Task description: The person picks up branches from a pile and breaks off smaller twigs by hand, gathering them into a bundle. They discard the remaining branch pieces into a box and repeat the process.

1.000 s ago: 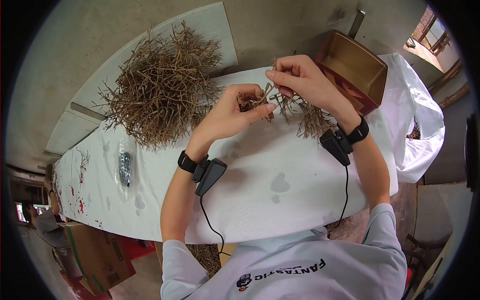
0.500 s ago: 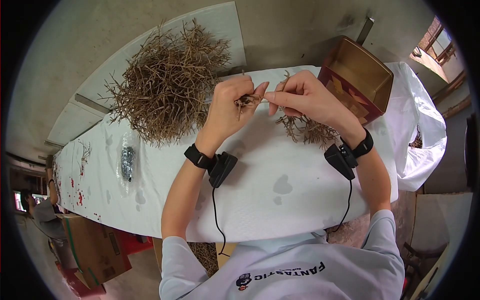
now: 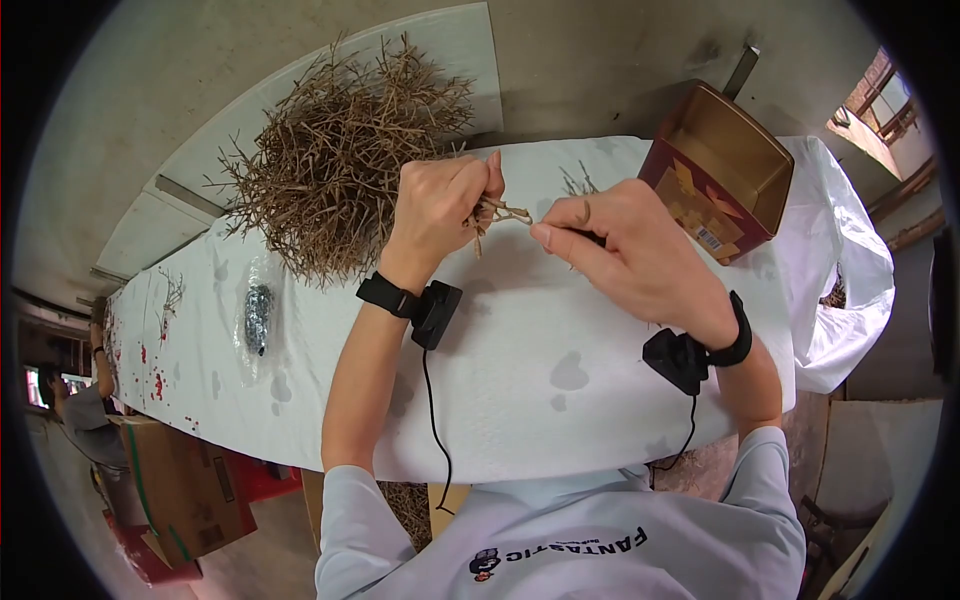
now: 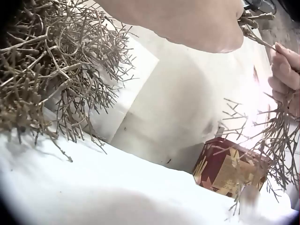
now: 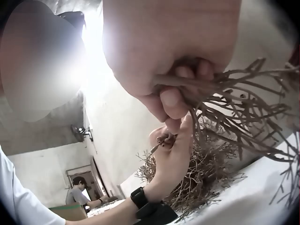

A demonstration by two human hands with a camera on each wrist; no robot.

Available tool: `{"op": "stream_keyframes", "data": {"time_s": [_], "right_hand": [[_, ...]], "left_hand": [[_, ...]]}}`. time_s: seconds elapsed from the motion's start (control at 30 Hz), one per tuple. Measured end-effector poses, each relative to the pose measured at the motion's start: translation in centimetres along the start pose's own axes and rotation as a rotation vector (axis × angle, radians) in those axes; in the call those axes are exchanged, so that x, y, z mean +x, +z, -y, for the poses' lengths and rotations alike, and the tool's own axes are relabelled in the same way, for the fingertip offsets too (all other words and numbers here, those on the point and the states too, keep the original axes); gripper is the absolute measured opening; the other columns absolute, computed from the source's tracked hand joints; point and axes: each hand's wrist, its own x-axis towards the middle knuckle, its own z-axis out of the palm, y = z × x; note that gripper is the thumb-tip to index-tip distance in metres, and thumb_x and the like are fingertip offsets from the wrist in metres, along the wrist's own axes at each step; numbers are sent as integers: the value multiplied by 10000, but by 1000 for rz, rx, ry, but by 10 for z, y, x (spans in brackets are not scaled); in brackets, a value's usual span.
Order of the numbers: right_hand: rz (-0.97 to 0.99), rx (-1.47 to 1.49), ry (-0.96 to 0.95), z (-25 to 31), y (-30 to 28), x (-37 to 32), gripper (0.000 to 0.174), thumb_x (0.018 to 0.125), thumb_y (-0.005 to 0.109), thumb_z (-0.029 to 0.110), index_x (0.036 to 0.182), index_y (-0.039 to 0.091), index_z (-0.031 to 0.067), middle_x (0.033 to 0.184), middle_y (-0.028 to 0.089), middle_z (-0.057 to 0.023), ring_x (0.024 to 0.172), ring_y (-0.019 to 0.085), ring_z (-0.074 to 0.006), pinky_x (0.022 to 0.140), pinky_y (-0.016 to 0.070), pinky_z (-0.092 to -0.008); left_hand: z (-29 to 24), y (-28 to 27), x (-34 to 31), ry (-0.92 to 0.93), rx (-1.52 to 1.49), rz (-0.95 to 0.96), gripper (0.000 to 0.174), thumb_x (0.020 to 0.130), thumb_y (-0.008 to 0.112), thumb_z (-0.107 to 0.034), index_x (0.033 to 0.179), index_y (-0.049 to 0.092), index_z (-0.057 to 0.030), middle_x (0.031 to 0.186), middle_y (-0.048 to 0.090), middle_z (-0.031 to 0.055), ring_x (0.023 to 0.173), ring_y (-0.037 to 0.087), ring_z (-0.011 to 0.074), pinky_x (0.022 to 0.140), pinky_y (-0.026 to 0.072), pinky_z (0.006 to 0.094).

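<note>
My left hand (image 3: 435, 205) is curled into a fist round dry brown twigs (image 3: 505, 211), whose stem ends stick out on its right side. Thumb and forefinger of my right hand (image 3: 635, 250) pinch at the tip of one of those stems. In the right wrist view, my right hand (image 5: 173, 51) also grips a bunch of branched twigs (image 5: 239, 101) that fans out from its curled fingers. The left wrist view has the left hand (image 4: 187, 23) at the top, its fingers mostly hidden. A big tangled heap of twigs (image 3: 340, 170) lies just beyond the left hand.
A dark red box with a gold inside (image 3: 700, 190) stands at the back right beside a white plastic bag (image 3: 840, 260). A clear-wrapped dark packet (image 3: 258, 320) and red bits (image 3: 158, 385) lie on the white-covered table (image 3: 500, 400). Another person (image 3: 85, 420) works at the far left.
My left hand has turned to a fist and shifted left. My right hand has come lower and turned its back up, hiding most of its twig bunch from the head view.
</note>
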Motion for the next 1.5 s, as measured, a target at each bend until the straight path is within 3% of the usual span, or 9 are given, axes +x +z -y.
{"op": "stream_keyframes", "data": {"time_s": [0.27, 0.4, 0.53, 0.63, 0.7, 0.77, 1.1, 1.2, 1.5], "right_hand": [[-216, -307, -245, 17, 21, -15, 191, 915, 650, 84, 749, 627, -6, 611, 560, -120, 533, 515, -324, 499, 396, -395], [-254, -356, -249, 31, 30, -26, 189, 908, 655, 85, 740, 614, 8, 594, 531, -116, 525, 523, -313, 504, 412, -403], [-16, -320, -389, 52, 24, -49, 176, 905, 655, 94, 752, 610, 20, 583, 515, -118, 519, 520, -300, 500, 420, -386], [-257, -194, -341, 27, 33, -27, 184, 932, 658, 141, 788, 634, 30, 605, 562, -68, 502, 538, -200, 473, 414, -329], [-32, 301, 136, 20, 18, -8, 221, 977, 642, 208, 840, 676, 38, 682, 620, -12, 545, 565, -95, 469, 419, -284], [-71, 584, 8, -12, 19, 10, 279, 1020, 603, 252, 906, 697, 16, 810, 658, -4, 596, 589, -53, 469, 426, -245], [-68, 1125, 173, -50, -8, 25, 287, 1047, 528, 213, 941, 632, -32, 907, 633, -59, 580, 590, -103, 454, 409, -210], [22, 1202, 134, -57, -11, 25, 260, 1042, 519, 197, 933, 611, -19, 876, 611, -54, 578, 573, -103, 460, 401, -218], [5, 804, 125, -65, -21, 26, 245, 978, 609, 265, 931, 617, 25, 822, 562, 12, 629, 488, -50, 548, 351, -207]], "left_hand": [[-5, -3, 8, 13, -38, -6, 364, 867, 683, 8, 626, 433, -99, 532, 485, 20, 425, 475, 201, 405, 358, 314], [1, -4, 7, -29, -84, 5, 321, 888, 661, 2, 648, 457, -59, 538, 489, 41, 432, 457, 208, 427, 372, 312], [53, -36, -1, -500, 11, -272, 333, 981, 623, -98, 686, 513, 10, 571, 441, 52, 542, 445, 116, 505, 372, 289], [29, -48, 8, -625, -181, -209, 339, 985, 634, -120, 686, 538, 6, 582, 442, 10, 572, 431, 84, 523, 347, 267], [28, -47, 22, -659, -270, -227, 342, 986, 640, -132, 685, 550, 4, 588, 442, -11, 587, 424, 68, 531, 335, 256], [22, -43, 21, -699, -543, -94, 278, 976, 652, -129, 738, 603, 5, 616, 464, -48, 598, 406, 50, 550, 322, 242], [-24, -34, 39, -753, -607, 221, 182, 928, 719, -157, 920, 688, 22, 675, 512, -55, 648, 432, 17, 586, 346, 221], [-30, -25, 38, -975, -993, 294, 216, 874, 771, -103, 773, 607, -5, 730, 582, -13, 694, 507, 35, 611, 399, 214], [-24, -21, 29, -951, -1044, 300, 575, 780, 813, 32, 660, 270, -115, 879, 667, 67, 769, 593, 95, 654, 464, 238]]}}
